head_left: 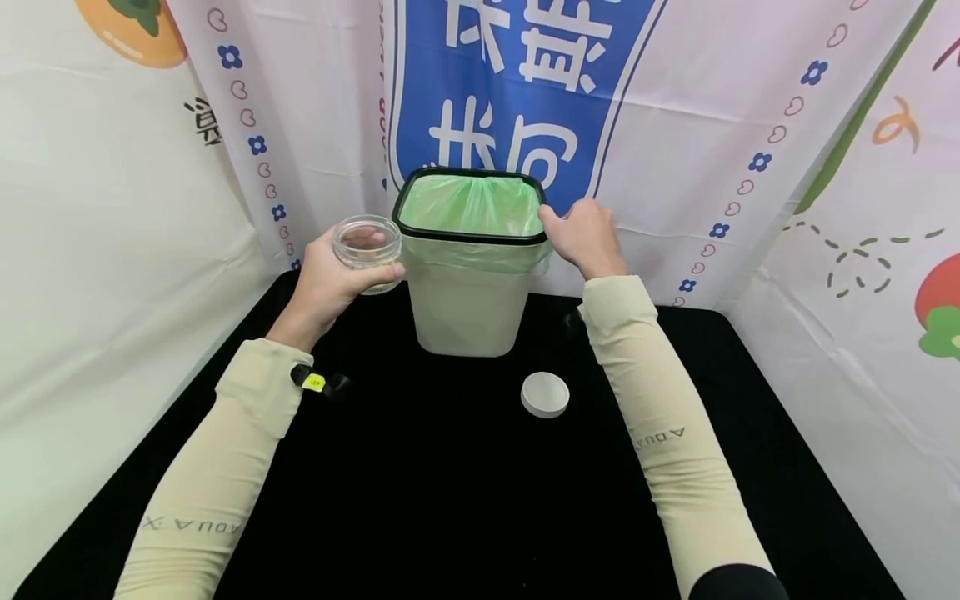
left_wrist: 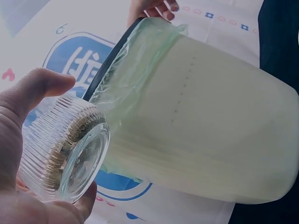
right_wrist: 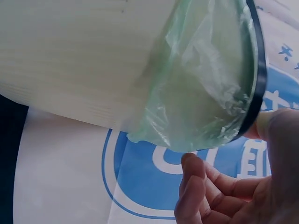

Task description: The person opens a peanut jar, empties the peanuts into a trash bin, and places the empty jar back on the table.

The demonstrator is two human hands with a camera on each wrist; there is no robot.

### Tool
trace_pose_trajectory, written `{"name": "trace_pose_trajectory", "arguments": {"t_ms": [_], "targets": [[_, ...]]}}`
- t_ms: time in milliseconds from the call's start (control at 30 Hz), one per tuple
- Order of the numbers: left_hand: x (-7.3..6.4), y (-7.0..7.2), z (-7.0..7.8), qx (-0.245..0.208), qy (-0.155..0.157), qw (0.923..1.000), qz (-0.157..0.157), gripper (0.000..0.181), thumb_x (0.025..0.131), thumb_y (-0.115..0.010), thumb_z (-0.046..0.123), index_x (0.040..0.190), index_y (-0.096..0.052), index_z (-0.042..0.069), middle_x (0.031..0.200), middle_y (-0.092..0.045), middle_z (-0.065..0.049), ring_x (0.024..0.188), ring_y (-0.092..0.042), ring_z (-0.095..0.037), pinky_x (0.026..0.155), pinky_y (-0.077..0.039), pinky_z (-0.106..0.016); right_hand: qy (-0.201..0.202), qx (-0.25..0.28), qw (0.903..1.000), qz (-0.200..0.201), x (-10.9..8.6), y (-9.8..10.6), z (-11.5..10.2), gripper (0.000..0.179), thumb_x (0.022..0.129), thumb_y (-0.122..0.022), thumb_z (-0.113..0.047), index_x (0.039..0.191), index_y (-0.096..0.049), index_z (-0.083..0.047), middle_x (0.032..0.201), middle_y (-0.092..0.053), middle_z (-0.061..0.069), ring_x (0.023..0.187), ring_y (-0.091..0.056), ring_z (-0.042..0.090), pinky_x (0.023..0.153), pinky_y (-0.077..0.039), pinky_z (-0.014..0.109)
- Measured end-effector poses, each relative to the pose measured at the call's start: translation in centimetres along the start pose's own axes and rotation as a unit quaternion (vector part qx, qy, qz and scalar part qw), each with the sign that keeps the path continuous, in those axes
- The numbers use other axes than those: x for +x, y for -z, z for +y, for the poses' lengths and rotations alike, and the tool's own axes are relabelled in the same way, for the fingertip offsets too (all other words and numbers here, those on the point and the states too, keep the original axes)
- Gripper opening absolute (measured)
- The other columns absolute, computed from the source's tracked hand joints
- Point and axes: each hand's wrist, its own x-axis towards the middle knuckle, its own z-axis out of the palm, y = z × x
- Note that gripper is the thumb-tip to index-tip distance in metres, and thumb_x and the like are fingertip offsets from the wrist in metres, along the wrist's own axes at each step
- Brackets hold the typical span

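My left hand (head_left: 322, 279) grips a clear ribbed glass jar (left_wrist: 65, 144), thumb on one side and fingers round the other. The jar has no lid on it and is held left of the trash bin's rim. A brownish patch shows through its glass; I cannot tell what it is. The pale trash bin (head_left: 472, 300) has a black rim (head_left: 472, 237) and a green plastic bag (head_left: 472, 204) lining it, folded over the outside. My right hand (head_left: 588, 237) holds the bin's right rim corner, with the thumb at the rim and the other fingers curled beside the bag.
A round white lid (head_left: 545, 393) lies on the black tabletop (head_left: 420, 483), in front of the bin and to its right. Printed curtains (head_left: 322, 108) hang behind the table and along both sides, close behind the bin.
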Motion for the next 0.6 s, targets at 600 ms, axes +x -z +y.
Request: {"name": "trace_pose_trajectory", "arguments": {"t_ms": [600], "targets": [[1.3, 0.5, 1.9, 0.016, -0.005, 0.9998, 0.005, 0.062, 0.077, -0.094, 0.01, 0.132, -0.063, 0.005, 0.113, -0.069, 0.004, 0.1, -0.069, -0.007, 0.086, -0.057, -0.015, -0.008, -0.028, 0.9984, -0.048, 1.4, -0.6, -1.1, 0.035, 0.1, -0.048, -0.034, 0.071, -0.04, -0.015, 0.072, -0.042, 0.004, 0.07, -0.049, 0.026, 0.061, -0.043, 0.036]]}}
